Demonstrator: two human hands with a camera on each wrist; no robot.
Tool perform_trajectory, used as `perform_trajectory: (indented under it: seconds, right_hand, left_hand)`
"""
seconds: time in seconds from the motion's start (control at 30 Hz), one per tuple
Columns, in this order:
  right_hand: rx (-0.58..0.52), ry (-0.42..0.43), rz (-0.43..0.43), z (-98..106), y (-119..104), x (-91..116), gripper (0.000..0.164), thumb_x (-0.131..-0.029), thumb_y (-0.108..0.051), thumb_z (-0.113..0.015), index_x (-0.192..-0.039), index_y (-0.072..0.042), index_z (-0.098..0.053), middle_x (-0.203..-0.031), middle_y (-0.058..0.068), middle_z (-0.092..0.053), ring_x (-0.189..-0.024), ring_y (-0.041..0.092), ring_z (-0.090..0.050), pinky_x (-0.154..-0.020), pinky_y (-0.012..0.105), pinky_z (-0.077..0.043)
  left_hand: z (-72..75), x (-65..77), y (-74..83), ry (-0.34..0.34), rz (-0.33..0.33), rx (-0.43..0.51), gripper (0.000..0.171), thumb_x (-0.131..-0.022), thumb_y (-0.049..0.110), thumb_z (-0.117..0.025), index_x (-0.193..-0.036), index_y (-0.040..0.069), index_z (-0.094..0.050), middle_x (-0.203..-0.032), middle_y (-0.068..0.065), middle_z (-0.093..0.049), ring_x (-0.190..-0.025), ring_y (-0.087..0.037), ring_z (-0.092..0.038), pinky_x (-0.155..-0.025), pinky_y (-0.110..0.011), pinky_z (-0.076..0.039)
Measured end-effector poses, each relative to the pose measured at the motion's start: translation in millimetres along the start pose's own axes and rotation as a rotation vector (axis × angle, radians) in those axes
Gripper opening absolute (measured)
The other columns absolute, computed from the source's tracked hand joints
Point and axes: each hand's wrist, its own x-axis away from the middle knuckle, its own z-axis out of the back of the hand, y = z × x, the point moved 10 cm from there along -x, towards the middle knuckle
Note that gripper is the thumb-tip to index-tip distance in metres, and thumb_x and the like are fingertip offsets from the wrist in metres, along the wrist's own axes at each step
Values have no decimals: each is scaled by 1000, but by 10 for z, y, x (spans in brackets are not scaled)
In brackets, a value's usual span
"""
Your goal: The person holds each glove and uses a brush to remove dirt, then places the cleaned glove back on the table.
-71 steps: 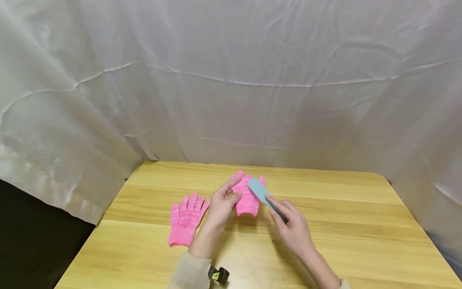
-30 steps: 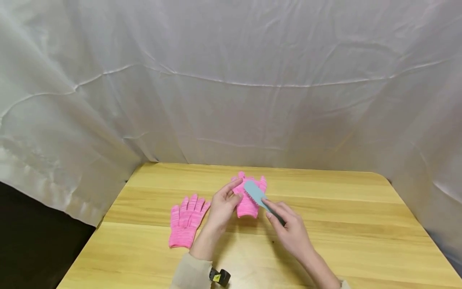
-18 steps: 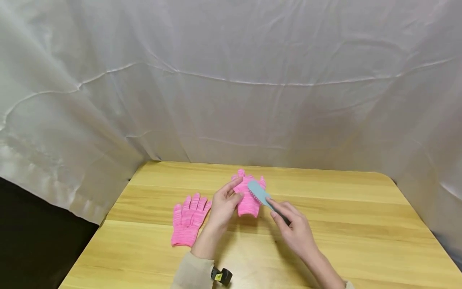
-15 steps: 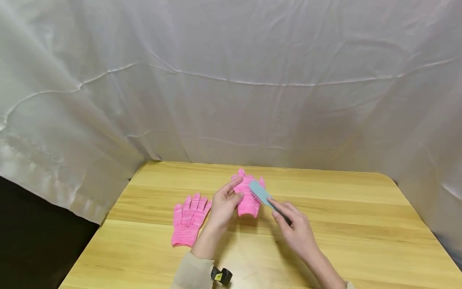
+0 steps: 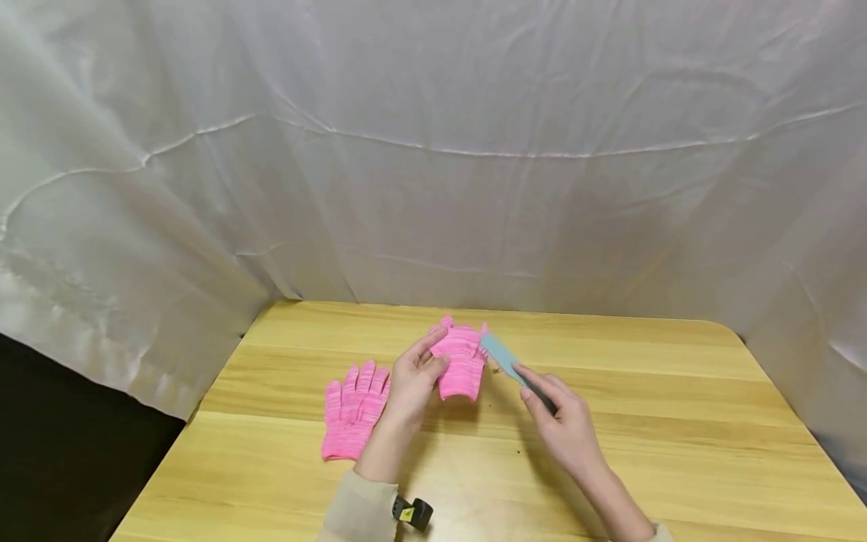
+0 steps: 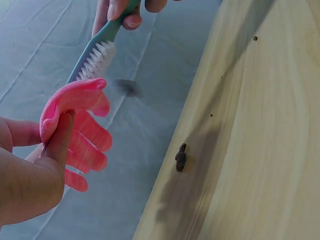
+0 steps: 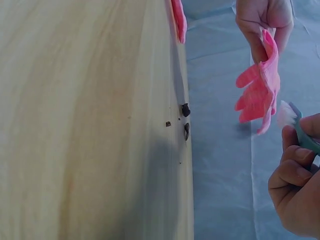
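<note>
My left hand (image 5: 415, 380) pinches a pink knit glove (image 5: 462, 365) between thumb and fingers, holding it above the table, cuff toward me. In my right hand (image 5: 562, 421) is a blue-grey brush (image 5: 500, 354), gripped by its dark handle. The brush head is at the glove's right edge. White bristles (image 6: 97, 60) face the glove in the left wrist view; whether they touch it I cannot tell. A second pink glove (image 5: 354, 414) lies flat on the table, left of my left forearm. A dark blurred spot (image 6: 127, 87) shows beside the held glove.
The wooden table (image 5: 677, 452) bears a dark clump (image 6: 180, 157) and small specks under the hands. In the right wrist view, dark bits (image 7: 186, 109) lie near one another. A grey curtain (image 5: 433, 188) hangs behind the table. A black strapped device (image 5: 413, 513) is on my left wrist.
The brush has moved right, from across the glove's palm to its right edge. My left hand and the held glove have shifted slightly left. A small brown bit now shows below the brush head.
</note>
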Motion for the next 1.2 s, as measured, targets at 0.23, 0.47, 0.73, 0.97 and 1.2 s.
perform_trajectory:
  seconds: [0.23, 0.47, 0.73, 0.97, 1.2]
  right_hand:
    - [-25, 15, 49, -20, -61, 13, 38, -97, 0, -69, -133, -11, -71, -99, 6, -71, -64, 10, -47, -49, 25, -44]
    - [6, -9, 165, -123, -179, 37, 44, -94, 3, -70, -136, -12, -70, -104, -3, -70, -76, 7, -55, -59, 23, -51]
    - [69, -32, 199, -185, -182, 45, 45, -93, 1, -73, -136, -15, -70, -108, -3, -72, -86, 6, -59, -72, 21, -54]
    - [69, -29, 206, -188, -172, 44, 46, -93, 1, -72, -136, -16, -70, -109, 2, -73, -88, 7, -60, -72, 21, -54]
    - [64, -10, 214, -164, -174, 37, 47, -93, 3, -72, -136, -15, -70, -109, -2, -72, -86, 7, -60, -69, 20, -53]
  left_hand:
    - [-75, 16, -38, -27, -8, -13, 50, -97, -6, -58, -146, 0, -56, -166, -14, -36, -136, -32, -55, -95, -22, -57]
    - [-211, 50, -120, -45, 7, -59, 49, -96, -4, -61, -144, 3, -59, -159, -18, -45, -120, -27, -65, -89, -24, -60]
    - [-229, 62, -155, -38, 37, -28, 52, -96, -4, -61, -148, 4, -55, -141, -20, -61, -83, -11, -68, -67, -19, -59]
    - [-196, 58, -132, -24, 29, -21, 52, -96, -5, -61, -146, 6, -58, -155, -19, -49, -75, -9, -64, -63, -17, -57]
    - [-183, 61, -90, -21, 23, 3, 54, -95, -8, -60, -147, 4, -56, -166, -14, -36, -94, -17, -70, -75, -22, -62]
